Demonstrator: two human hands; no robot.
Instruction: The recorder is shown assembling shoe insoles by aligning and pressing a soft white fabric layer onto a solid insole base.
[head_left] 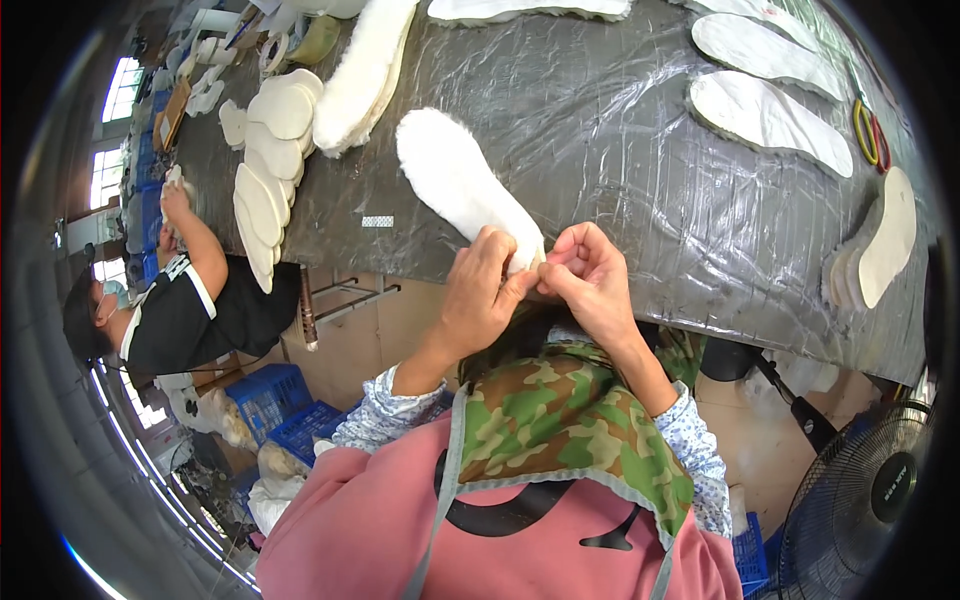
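A white fluffy insole [455,170] lies slantwise over the near edge of the table, its narrow end toward me. My left hand [480,285] is closed on that end, thumb and fingers pinching it from the left. Close beside it, my right hand [588,280] pinches at the tip of the same end, its other fingers curled. A pale layer shows at the edge between my fingertips; its details are too small to make out.
The table [590,130] has a dark, plastic-like cover. White insoles [770,120] lie at the far right by scissors [870,133]; more are stacked [885,240] nearer. Overlapping cream insole pieces [270,170] lie left, near a fluffy stack [365,75]. Another person [175,310] works at left. A fan [860,500] stands lower right.
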